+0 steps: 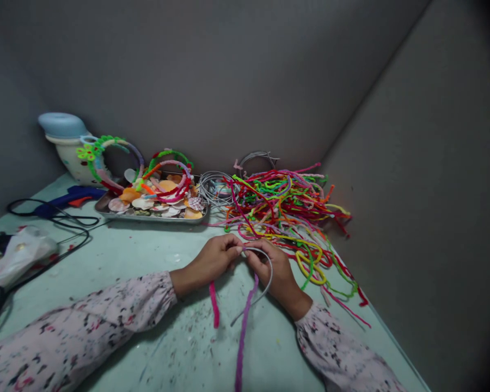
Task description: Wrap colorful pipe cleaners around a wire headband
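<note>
My left hand point(217, 257) is closed in a pinch on a grey wire ring point(271, 272) at the middle of the table. Close beside it, my right hand point(274, 267) pinches the same ring, its fingertips near a small purple wrap at the top. The ring curves down past my right fingers to a free end. A purple fuzzy stem point(243, 337) hangs from my right fingers toward the near edge. Below my left hand a short pink fuzzy stem point(214, 306) sticks out; its upper end is hidden.
A metal tray point(159, 218) of shells and wrapped rings stands at the back. Many coloured fuzzy stems point(281, 201) are heaped at back right, beside coiled grey wires point(214, 189). Left are a blue glue gun point(65, 200), black cable, plastic bag point(22, 256) and white container point(75, 158).
</note>
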Motion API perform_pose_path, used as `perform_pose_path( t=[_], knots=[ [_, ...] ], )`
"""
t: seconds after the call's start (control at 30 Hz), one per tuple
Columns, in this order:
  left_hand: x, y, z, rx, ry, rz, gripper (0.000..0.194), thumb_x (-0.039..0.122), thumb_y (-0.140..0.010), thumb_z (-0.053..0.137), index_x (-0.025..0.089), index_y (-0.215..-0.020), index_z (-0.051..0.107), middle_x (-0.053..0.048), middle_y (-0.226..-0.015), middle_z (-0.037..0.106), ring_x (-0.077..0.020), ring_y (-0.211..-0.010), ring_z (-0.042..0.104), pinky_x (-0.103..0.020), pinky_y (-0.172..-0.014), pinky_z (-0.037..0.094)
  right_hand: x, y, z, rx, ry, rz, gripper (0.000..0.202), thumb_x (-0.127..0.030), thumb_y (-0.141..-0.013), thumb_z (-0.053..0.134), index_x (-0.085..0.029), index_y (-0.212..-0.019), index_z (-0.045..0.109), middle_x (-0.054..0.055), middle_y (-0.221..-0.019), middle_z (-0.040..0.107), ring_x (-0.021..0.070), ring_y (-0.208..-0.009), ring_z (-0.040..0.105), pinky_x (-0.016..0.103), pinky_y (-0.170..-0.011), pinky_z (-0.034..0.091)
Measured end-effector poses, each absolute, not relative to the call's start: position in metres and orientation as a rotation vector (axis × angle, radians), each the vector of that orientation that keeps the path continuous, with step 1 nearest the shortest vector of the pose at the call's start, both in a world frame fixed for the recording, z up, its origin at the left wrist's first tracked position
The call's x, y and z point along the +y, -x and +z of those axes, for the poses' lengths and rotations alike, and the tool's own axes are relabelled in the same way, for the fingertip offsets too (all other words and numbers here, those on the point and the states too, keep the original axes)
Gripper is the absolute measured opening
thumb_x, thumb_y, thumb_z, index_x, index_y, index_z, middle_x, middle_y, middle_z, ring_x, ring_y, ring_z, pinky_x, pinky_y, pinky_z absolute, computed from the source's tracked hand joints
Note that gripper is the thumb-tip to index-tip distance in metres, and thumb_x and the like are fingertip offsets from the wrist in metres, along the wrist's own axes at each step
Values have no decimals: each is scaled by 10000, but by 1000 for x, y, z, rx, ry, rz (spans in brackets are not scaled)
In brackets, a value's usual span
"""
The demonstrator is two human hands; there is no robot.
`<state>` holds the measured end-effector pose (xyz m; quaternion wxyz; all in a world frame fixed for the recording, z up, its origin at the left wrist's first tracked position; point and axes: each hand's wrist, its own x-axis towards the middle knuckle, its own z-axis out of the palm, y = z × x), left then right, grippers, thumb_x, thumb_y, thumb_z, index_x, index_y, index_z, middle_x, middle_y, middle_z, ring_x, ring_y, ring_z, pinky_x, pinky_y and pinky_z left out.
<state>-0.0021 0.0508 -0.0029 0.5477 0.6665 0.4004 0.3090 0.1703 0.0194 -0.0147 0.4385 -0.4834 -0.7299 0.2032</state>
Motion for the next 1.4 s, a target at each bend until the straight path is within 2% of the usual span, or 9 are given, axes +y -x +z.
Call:
perform_pose_path(
  t=[0.17,0.33,0.63,0.97,1.27,1.4],
  knots=[
    [56,5,-6,948,-1560,641,180,313,-804,498,149,-794,570,50,-506,477,-80,-437,404,-195,-432,281,20,-172,-13,-1884,1192,488,121,-218,-835,585,-198,-930,656,46,-854,651,174,-782,602,291,-706,470],
    [64,7,-11,903,-1511,566,141,297,-753,541,157,-763,558,61,-487,455,-75,-406,393,-199,-412,262,19,-174,-14,-1945,1166,477,138,-188,-832,579,-205,-938,666,48,-868,659,177,-805,602,298,-730,469],
    [71,15,-10,804,-1463,375,183,336,-734,580,157,-717,547,57,-457,468,-75,-382,408,-191,-387,268,17,-177,-19,-2026,1016,468,167,-149,-817,587,-209,-950,668,53,-906,683,173,-842,626,298,-763,486],
    [82,23,-15,703,-1423,193,184,323,-689,635,148,-722,592,38,-523,531,-75,-390,445,-195,-402,289,15,-178,-22,-2131,936,449,164,-174,-831,564,-224,-951,665,64,-919,687,189,-855,623,338,-775,496],
    [83,26,-9,681,-1428,100,173,313,-684,662,143,-698,631,24,-503,541,-81,-407,439,-194,-416,295,11,-178,-17,-2255,904,433,237,-127,-793,571,-207,-1001,652,61,-902,677,185,-848,613,310,-757,481],
    [82,27,-2,683,-1438,68,105,242,-640,685,153,-690,661,17,-535,565,-90,-451,465,-200,-454,334,8,-178,-16,-2341,883,333,240,-121,-791,555,-196,-1001,645,64,-878,672,184,-827,606,296,-734,475]
  ],
)
